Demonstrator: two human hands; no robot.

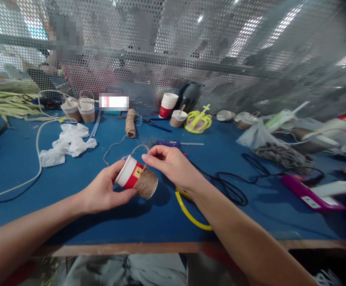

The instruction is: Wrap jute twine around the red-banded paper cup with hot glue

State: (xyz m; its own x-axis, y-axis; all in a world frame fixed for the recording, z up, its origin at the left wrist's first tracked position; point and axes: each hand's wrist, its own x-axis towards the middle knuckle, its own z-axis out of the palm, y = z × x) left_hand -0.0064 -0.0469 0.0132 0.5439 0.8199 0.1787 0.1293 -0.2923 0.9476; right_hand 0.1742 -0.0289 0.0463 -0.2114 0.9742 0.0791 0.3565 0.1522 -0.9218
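My left hand [109, 186] grips a red and white paper cup [130, 169] by its rim end, tilted over the blue table. Brown twine [147, 183] is wound around the cup's lower half. With thumb and forefinger pinched, my right hand [168, 165] holds the twine strand beside the cup. That strand loops behind the cup and runs back to a twine roll [130, 124] lying farther off. Behind my right hand lies a blue glue gun [168, 143] with a clear glue stick in it, partly hidden by the hand.
Twine-wrapped cups [86, 110], crumpled white plastic [68, 143] and a white cord [38, 147] are at left. A paper cup stack [168, 104], pliers [158, 124] and a yellow crown-shaped piece [198, 120] stand behind. Right are black cable [232, 182], a purple power strip [310, 194] and yellow tubing [191, 214].
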